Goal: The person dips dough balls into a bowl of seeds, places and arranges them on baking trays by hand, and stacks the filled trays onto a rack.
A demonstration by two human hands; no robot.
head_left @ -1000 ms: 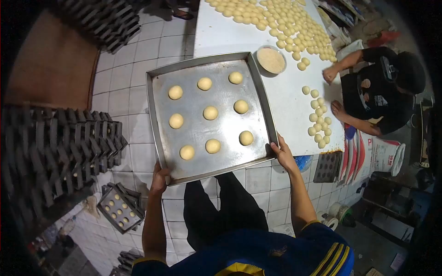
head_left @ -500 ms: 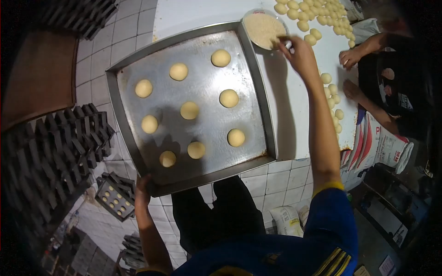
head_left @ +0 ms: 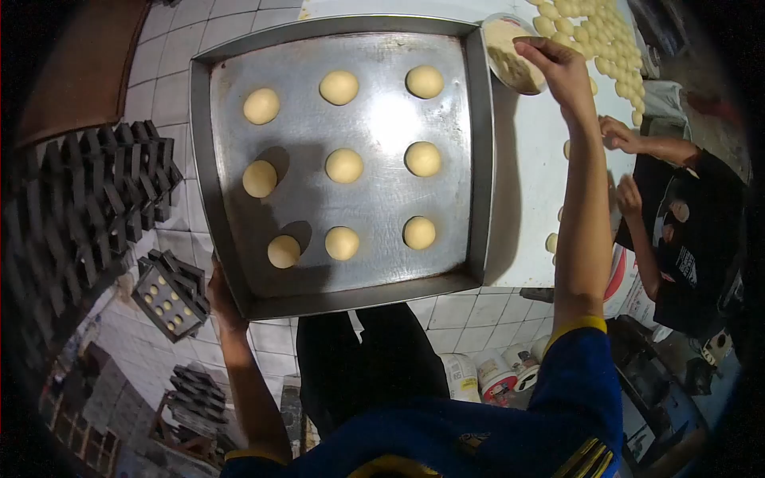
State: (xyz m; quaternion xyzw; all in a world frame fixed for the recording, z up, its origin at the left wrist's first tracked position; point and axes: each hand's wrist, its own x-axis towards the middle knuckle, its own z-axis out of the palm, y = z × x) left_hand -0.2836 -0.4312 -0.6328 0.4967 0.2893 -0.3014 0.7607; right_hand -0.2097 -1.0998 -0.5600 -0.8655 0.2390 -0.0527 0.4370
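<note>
So the main thing here is a big metal baking tray (head_left: 382, 199), held up in front of the person's body, with its right side over the white tabletop (head_left: 546, 171). Shallow straight walls, greyish bare metal, brownish marks along the seams, and a floor shiny enough to throw back a bright glare patch. It's close to square, so I wouldn't call a long axis. Its side walls run roughly away from the person, and the near and far walls go left to right, climbing a touch toward the right. Can't tell if it's dead level.

Inside the tray sit nine dough balls (head_left: 344, 166), smooth, pale yellow and matte, three rows of three, none touching. They're round, so they don't point anywhere.

The left hand (head_left: 223, 296) is gripping the tray at its near left corner, some fingers out of sight. The right hand (head_left: 554, 64) is past the tray's far right corner with its fingertips bunched together over a round bowl (head_left: 504, 60) of pale, grainy crumbs. No idea whether there's a pinch of crumbs in there.

Off to the right of the tray, a co-worker's hands (head_left: 625, 137) are at the table's edge. Left of the tray there's a dark zigzag stack (head_left: 88, 199).
</note>
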